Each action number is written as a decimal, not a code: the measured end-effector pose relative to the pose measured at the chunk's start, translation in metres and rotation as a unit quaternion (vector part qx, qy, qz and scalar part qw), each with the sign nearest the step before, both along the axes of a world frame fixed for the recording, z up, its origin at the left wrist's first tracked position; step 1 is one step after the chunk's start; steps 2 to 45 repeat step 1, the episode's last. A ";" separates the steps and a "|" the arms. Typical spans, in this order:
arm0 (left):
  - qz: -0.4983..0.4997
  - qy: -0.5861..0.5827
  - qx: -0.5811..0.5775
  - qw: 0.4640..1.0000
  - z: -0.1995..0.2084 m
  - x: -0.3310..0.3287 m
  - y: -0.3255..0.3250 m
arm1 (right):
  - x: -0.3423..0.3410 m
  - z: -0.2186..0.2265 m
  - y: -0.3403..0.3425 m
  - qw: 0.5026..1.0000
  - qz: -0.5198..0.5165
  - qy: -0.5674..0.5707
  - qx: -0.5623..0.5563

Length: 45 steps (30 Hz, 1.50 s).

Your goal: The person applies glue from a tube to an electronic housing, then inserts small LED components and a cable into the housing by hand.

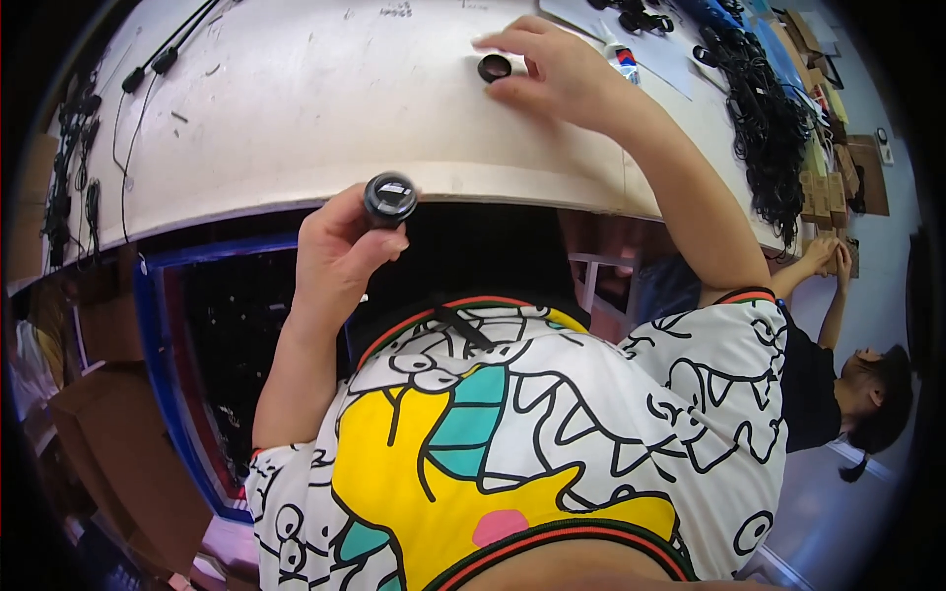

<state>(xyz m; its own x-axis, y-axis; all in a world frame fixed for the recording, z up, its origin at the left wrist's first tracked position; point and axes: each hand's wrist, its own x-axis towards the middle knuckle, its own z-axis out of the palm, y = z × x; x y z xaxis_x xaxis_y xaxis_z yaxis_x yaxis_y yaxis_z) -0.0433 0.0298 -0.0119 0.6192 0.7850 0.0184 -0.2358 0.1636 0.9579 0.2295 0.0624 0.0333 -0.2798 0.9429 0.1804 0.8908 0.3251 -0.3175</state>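
My left hand (340, 251) is wrapped round a short black cylinder (391, 199) with a clear, shiny round end facing up. It holds this just off the table's near edge. Above the tabletop, my right hand (557, 74) has its thumb and fingers curled about a small black ring (495, 68). The thumb appears to touch the ring's lower rim, while the forefinger stretches out past it. Just beyond the right hand stands a small white bottle (625, 61) with a blue and red label.
The pale table (296, 108) carries black cables (163, 64) at the left and a heap of black cords (764, 128) at the right. A blue-edged frame (163, 364) and a cardboard box (123, 453) stand below left. Another person (828, 374) sits at the right.
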 end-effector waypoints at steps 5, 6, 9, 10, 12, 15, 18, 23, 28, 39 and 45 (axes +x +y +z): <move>-0.005 0.021 -0.001 1.000 0.003 0.001 0.000 | 0.004 -0.004 0.006 0.998 0.015 0.009 -0.064; -0.005 0.021 -0.001 1.000 0.003 0.001 0.000 | 0.004 -0.004 0.006 0.998 0.015 0.009 -0.064; -0.005 0.021 -0.001 1.000 0.003 0.001 0.000 | 0.004 -0.004 0.006 0.998 0.015 0.009 -0.064; -0.005 0.021 -0.001 1.000 0.003 0.001 0.000 | 0.004 -0.004 0.006 0.998 0.015 0.009 -0.064; -0.005 0.021 -0.001 1.000 0.003 0.001 0.000 | 0.004 -0.004 0.006 0.998 0.015 0.009 -0.064; -0.005 0.021 -0.001 1.000 0.003 0.001 0.000 | 0.004 -0.004 0.006 0.998 0.015 0.009 -0.064; -0.005 0.021 -0.001 1.000 0.003 0.001 0.000 | 0.004 -0.004 0.006 0.998 0.015 0.009 -0.064; -0.005 0.021 -0.001 1.000 0.003 0.001 0.000 | 0.004 -0.004 0.006 0.998 0.015 0.009 -0.064; -0.005 0.021 -0.001 1.000 0.003 0.001 0.000 | 0.004 -0.004 0.006 0.998 0.015 0.009 -0.064; -0.005 0.021 -0.001 1.000 0.003 0.001 0.000 | 0.004 -0.004 0.006 0.998 0.015 0.009 -0.064; -0.005 0.021 -0.001 1.000 0.003 0.001 0.000 | 0.004 -0.004 0.006 0.998 0.015 0.009 -0.064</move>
